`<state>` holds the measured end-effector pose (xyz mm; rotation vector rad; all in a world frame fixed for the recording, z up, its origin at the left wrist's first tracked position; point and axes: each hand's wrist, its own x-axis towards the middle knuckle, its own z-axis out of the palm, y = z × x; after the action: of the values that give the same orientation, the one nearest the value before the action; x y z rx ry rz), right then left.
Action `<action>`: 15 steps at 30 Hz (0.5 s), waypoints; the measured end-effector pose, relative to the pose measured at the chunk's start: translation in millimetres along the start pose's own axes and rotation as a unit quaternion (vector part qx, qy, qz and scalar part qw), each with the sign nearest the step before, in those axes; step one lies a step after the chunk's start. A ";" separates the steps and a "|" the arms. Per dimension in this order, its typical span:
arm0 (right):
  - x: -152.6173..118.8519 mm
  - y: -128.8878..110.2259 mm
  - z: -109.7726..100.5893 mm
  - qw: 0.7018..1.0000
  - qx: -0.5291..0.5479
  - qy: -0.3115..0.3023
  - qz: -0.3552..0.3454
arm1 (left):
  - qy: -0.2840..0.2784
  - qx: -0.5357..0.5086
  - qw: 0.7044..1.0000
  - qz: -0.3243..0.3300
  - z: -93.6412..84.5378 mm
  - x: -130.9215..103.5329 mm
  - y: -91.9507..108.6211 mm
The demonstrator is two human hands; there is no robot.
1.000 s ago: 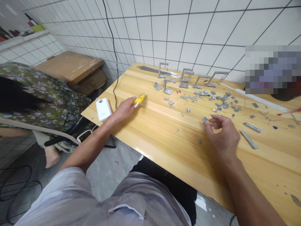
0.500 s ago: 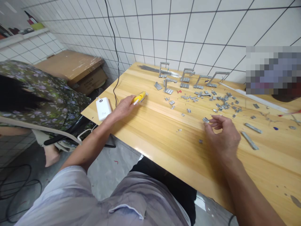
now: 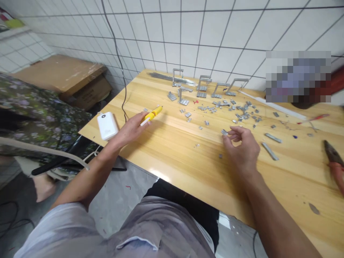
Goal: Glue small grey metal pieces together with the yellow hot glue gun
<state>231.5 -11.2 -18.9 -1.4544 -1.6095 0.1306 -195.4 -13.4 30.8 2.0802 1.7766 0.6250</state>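
Observation:
A yellow glue gun point(image 3: 154, 114) with a white stick poking out of its back end is gripped in my left hand point(image 3: 133, 127). Its dark tip points away, a little above the wooden table point(image 3: 172, 143). Just beyond that hand lies a small grey piece point(image 3: 145, 109). My right hand point(image 3: 243, 150) pinches a small grey metal piece point(image 3: 224, 132) between thumb and fingers, low over the tabletop. Another little square piece point(image 3: 220, 156) lies beside the thumb. Several bent grey metal frames on slatted bases, one of them this frame point(image 3: 184, 96), stand toward the wall.
Many small metal pieces point(image 3: 243, 113) are scattered right of centre. Two grey bars point(image 3: 270, 151), pliers point(image 3: 334, 163) and a red pen point(image 3: 313, 118) lie right. Thin rods point(image 3: 172, 79) lie at the back. A power bank point(image 3: 108, 125) sits left; a black cord point(image 3: 122, 82) hangs nearby. Someone in floral clothing point(image 3: 40, 107) is at left.
The view has swung right, bringing the pliers into sight. The glue gun has turned slightly in my left hand, and a small piece behind it now shows. My right hand keeps its pinch.

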 end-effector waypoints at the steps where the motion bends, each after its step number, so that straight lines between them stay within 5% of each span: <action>1: 0.0 -0.6 0.2 1.000 0.007 -0.001 -0.003 | 0.002 -0.012 1.000 0.014 2.2 -1.4 8.5; 8: 3.2 -7.9 -5.7 0.999 0.016 -0.002 -0.032 | -0.038 -0.080 0.990 0.106 30.1 0.9 73.7; 15: 6.3 -11.8 -11.0 0.998 0.065 0.002 0.001 | -0.056 -0.136 0.975 0.168 60.8 18.7 112.7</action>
<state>231.1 -14.8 -1.9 -1.3558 -1.5662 0.2304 -66.3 -11.7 39.8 2.1862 1.2085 0.7739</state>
